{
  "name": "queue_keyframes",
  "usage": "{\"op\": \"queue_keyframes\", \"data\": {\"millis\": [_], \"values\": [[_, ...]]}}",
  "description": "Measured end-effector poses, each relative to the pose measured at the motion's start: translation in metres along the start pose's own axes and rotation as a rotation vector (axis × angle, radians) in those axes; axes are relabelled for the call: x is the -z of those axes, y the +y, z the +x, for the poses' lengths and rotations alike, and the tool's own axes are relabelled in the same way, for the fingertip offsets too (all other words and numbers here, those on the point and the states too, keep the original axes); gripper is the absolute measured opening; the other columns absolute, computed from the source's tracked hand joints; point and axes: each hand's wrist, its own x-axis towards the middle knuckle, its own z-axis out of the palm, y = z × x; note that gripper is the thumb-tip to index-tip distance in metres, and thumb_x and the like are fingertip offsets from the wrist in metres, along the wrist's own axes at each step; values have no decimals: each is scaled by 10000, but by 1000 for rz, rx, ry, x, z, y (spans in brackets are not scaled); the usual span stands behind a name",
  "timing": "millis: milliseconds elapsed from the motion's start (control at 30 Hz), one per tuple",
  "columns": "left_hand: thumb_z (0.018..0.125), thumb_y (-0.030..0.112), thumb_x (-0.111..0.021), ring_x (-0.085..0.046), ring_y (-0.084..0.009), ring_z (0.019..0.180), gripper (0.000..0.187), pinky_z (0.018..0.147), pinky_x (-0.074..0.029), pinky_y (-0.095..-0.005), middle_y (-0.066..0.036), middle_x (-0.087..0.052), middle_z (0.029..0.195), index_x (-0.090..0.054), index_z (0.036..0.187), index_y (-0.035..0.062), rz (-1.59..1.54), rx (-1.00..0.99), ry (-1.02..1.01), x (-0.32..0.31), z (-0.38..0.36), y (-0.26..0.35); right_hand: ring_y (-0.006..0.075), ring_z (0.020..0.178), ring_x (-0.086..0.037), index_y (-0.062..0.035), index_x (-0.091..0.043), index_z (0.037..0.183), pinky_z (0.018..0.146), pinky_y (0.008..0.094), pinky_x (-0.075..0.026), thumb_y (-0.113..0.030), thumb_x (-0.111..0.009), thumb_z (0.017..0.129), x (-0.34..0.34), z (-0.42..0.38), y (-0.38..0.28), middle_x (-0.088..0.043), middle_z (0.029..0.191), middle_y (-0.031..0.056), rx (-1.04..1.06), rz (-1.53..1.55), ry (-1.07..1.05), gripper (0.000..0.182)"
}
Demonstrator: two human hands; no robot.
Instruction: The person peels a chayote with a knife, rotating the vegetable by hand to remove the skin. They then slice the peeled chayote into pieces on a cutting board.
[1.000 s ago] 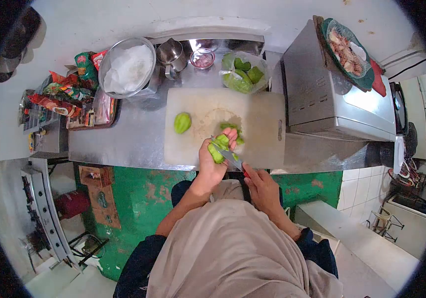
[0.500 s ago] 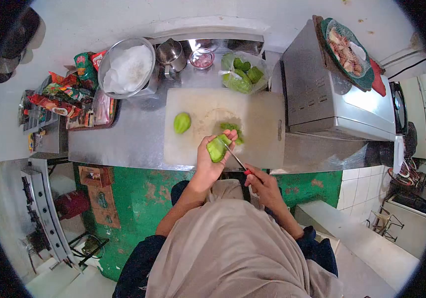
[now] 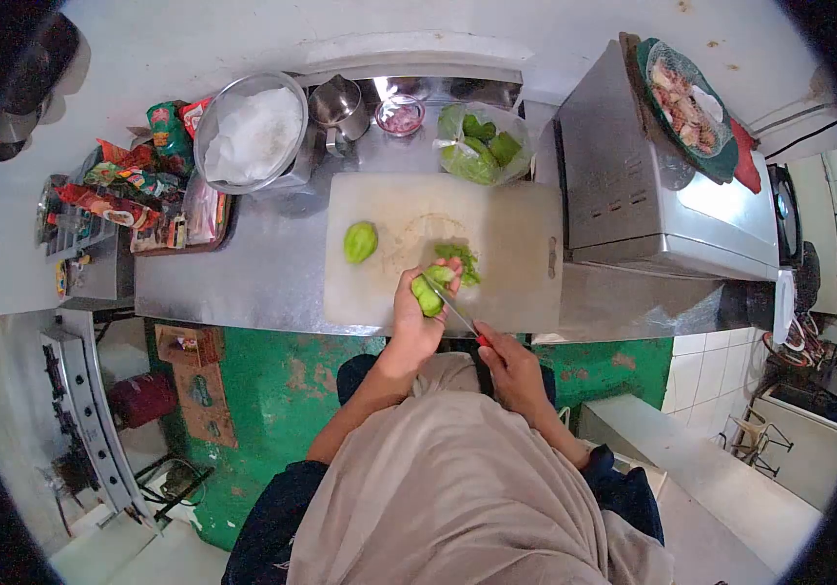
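Note:
My left hand is closed around a pale green chayote piece, held above the front of the white cutting board. In my right hand is a knife with a red handle, its blade lying against the chayote. Green scraps lie on the board just beyond my left fingers. Another chayote rests on the board's left side, apart from both hands.
Behind the board stand a plastic bag of green vegetables, a small glass bowl, a metal mug and a large bowl. A metal oven-like box borders the right. Food packets crowd the left.
The knife blade has moved down and left across the chayote, and my right hand has shifted slightly down. The chayote has turned a little in my left hand.

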Motion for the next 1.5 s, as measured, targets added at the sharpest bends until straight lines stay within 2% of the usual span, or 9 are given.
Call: {"op": "queue_keyframes", "data": {"millis": [167, 367, 467, 567, 667, 767, 867, 1267, 1500], "values": [[903, 232, -437, -638, -260, 955, 322, 849, -548, -310, -197, -635, 1098, -576, 1029, -29, -21, -23, 75, -2, 0, -2, 326, 864, -613, -183, -517, 1322, 729, 386, -502, -207, -560, 924, -2, -2, -6, -621, 988, 138, -92, -147, -61, 402], [895, 236, -437, -637, -252, 933, 295, 821, -539, -315, -172, -653, 1069, -579, 995, -4, -13, -33, 62, 3, 4, -1, 301, 793, -602, -236, -473, 1356, 674, 414, -514, -237, -545, 926, -5, -3, -3, -575, 905, 108, -64, -292, -63, 436], [890, 242, -442, -631, -253, 951, 282, 865, -510, -328, -159, -662, 1047, -580, 986, 15, -3, -63, 52, 6, 6, -3, 336, 772, -590, -209, -493, 1344, 672, 406, -495, -209, -569, 914, 0, 4, -9, -577, 866, 128, -128, -328, -60, 437], [890, 250, -437, -619, -253, 988, 289, 910, -481, -339, -155, -662, 1054, -580, 1003, 25, -6, -86, 27, 10, 9, -2, 279, 790, -611, -172, -513, 1332, 689, 361, -502, -221, -564, 924, 0, 3, -6, -606, 924, 136, -165, -281, -89, 414], [895, 257, -426, -607, -251, 1026, 305, 913, -477, -341, -153, -655, 1077, -579, 1028, 29, -6, -60, 24, 8, 9, -1, 300, 928, -629, -144, -542, 1303, 789, 357, -506, -217, -550, 936, -3, 2, 3, -637, 1043, 153, -238, 170, -39, 374], [899, 262, -416, -601, -248, 1047, 326, 914, -478, -343, -150, -650, 1095, -580, 1055, 27, -23, -11, 7, 13, 10, 3, 182, 930, -618, -69, -549, 1285, 797, 298, -489, -194, -532, 953, 4, 4, 4, -629, 1128, 165, -418, 400, -109, 356], [909, 266, -412, -603, -242, 1045, 339, 920, -480, -342, -148, -648, 1096, -580, 1076, 23, -5, 10, 27, 7, 9, 6, 303, 976, -622, -114, -546, 1294, 863, 346, -478, -206, -529, 948, 5, 3, 6, -636, 1082, 168, -186, 228, -61, 358], [926, 261, -427, -622, -243, 978, 330, 893, -507, -331, -168, -646, 1072, -569, 1066, -2, -13, -63, 19, 2, 8, 4, 324, 859, -617, -220, -511, 1320, 716, 422, -509, -250, -535, 934, -4, 5, -9, -602, 933, 136, -129, -211, -66, 389], [895, 233, -417, -618, -245, 941, 312, 872, -491, -351, -170, -639, 1088, -568, 1044, 5, -69, -56, 22, 7, 14, 1, 324, 846, -615, -151, -522, 1308, 727, 391, -507, -229, -552, 929, -6, 9, 2, -614, 956, 149, -175, -136, -62, 388]]}}
